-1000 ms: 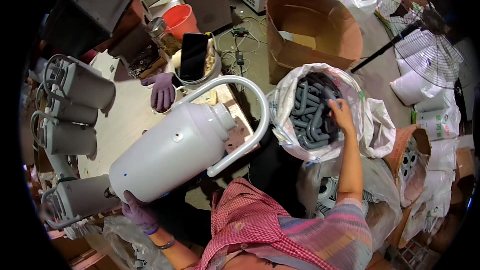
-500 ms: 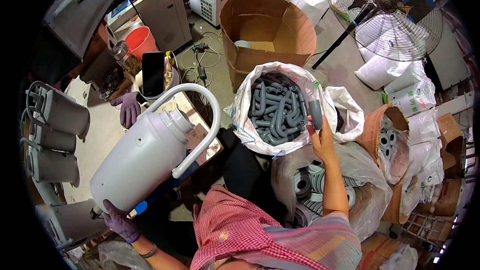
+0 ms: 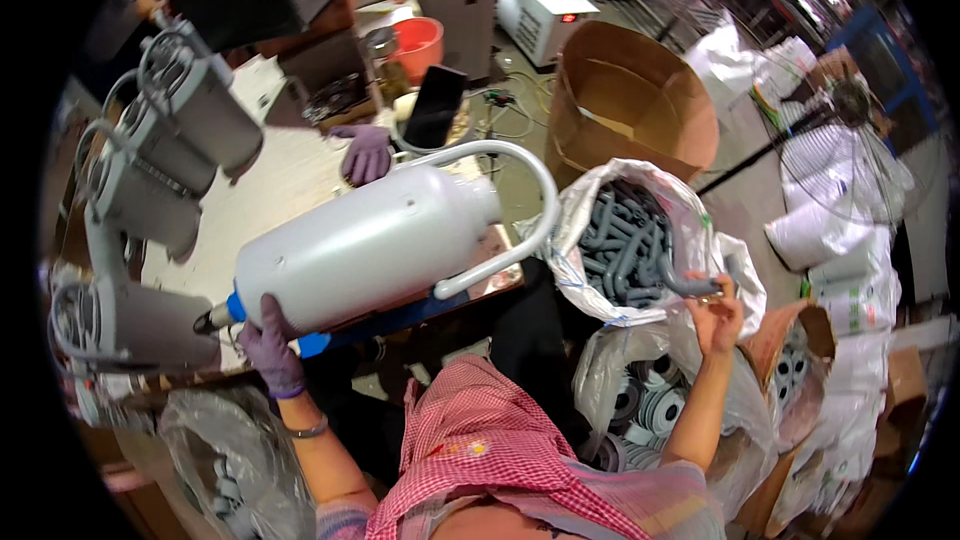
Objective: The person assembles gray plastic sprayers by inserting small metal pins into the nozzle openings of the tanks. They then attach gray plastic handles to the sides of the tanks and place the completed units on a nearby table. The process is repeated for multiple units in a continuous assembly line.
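A large light-grey jug body with a looped carrying handle lies slanted over the table, its neck toward the right. My left hand, in a purple glove, grips its lower end from below, some fingers hidden. Beside that hand, a blue collar with a dark tip shows at the jug's base; I cannot tell what it is. My bare right hand pinches one end of a dark-grey curved tube. That tube is over the rim of a white sack full of similar curved tubes.
Several grey jugs with handles line the table's left side. A purple glove, a phone and a red bucket are at its back. A plastic bag of grey rings, a cardboard drum and a fan stand right.
The view has turned, shifting the scene rightward. The tube in my right hand has tipped from upright to nearly level, showing its bend. The jug lies flatter in view, my left hand still at its base.
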`<state>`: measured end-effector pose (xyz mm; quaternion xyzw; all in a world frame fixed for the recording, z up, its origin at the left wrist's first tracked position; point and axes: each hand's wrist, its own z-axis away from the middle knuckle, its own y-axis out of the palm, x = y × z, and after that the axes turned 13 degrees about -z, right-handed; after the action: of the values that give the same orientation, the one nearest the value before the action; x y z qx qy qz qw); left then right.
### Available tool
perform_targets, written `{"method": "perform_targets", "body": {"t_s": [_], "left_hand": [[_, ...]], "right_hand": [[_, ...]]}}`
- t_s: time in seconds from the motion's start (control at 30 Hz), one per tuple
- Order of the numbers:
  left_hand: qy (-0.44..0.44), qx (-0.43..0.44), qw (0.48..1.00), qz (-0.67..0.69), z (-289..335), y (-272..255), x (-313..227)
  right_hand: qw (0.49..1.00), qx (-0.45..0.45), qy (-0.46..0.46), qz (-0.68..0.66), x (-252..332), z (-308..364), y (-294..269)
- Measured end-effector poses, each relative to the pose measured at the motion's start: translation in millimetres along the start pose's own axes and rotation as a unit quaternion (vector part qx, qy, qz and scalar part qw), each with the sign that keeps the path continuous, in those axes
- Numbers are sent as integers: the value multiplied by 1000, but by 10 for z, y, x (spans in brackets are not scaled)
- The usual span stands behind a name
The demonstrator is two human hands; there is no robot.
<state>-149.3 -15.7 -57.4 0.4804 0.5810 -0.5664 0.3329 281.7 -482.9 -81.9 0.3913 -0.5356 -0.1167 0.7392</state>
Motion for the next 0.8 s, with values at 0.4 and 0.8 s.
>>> {"method": "perform_targets", "body": {"t_s": [0.4,0.8], "left_hand": [[12,-1,999,48,-10,62,-118],[-14,19,999,42,-51,75,-140]], "right_hand": [[886,128,-69,440,81,-637,1704],[789,509,18,344,-1744,-579,4209]]}}
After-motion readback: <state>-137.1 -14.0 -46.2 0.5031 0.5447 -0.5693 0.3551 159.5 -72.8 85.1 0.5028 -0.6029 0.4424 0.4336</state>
